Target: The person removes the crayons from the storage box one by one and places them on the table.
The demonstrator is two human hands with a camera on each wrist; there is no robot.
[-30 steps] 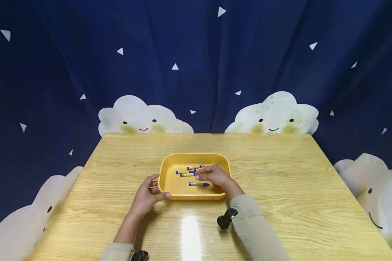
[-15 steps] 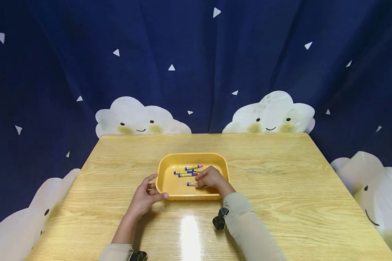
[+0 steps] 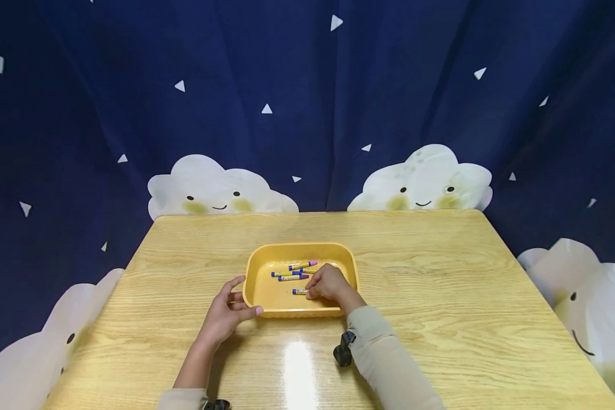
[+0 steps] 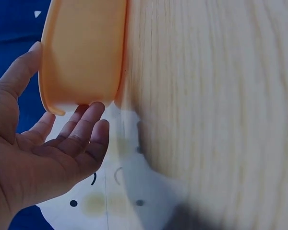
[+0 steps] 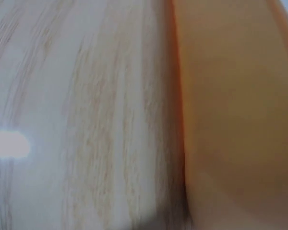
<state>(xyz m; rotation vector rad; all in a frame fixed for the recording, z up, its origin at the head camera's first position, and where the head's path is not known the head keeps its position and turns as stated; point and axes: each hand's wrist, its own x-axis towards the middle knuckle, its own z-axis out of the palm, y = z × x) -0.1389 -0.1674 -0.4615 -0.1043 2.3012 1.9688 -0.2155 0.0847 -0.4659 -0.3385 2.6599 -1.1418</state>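
A yellow-orange plastic tray (image 3: 274,312) stands on the wooden table. My left hand (image 3: 224,315) is at its near left corner, thumb on the rim and fingers along the end wall. In the left wrist view, those fingers of the left hand (image 4: 53,148) are spread and loosely bent against the tray (image 4: 84,52). Inside the tray, my right hand (image 3: 333,283) pinches a crayon (image 3: 299,291) with a yellow wrapper and a blue end; its far end is hidden by the fingers. Just beyond lie several more crayons, among them a purple-tipped crayon (image 3: 290,278) and a pink-tipped crayon (image 3: 302,265).
The wooden table (image 3: 430,285) spreads out on both sides of the tray. Behind it hangs a dark blue curtain (image 3: 297,74) with white triangles and cloud faces. The right wrist view shows only table and the tray's outer wall (image 5: 235,110).
My right hand has moved from the group of crayons toward the near, separate crayon and now pinches it. The left hand has stayed at the tray's corner.
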